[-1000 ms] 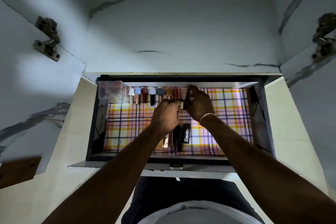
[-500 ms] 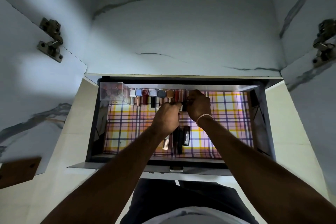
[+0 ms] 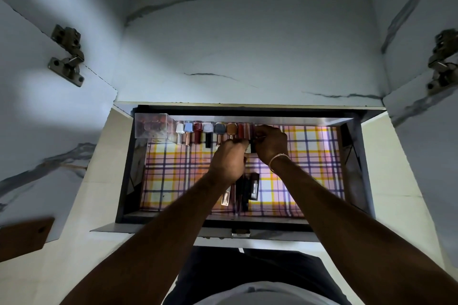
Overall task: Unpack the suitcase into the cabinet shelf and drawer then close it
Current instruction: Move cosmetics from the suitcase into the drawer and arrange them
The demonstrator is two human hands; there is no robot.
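At twelve o'clock in the open drawer (image 3: 357,163), a row of small bottles (image 3: 207,129) is lined against the back wall. A dark tube (image 3: 253,146) is pinched there by the right hand (image 3: 270,144). The left hand (image 3: 229,161) is curled beside it; what it holds cannot be told.

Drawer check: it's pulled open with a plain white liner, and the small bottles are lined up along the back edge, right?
Not quite. The head view shows the liner is plaid, not plain white. The rest holds: the drawer is pulled open and the small bottles stand in a row along its back edge.
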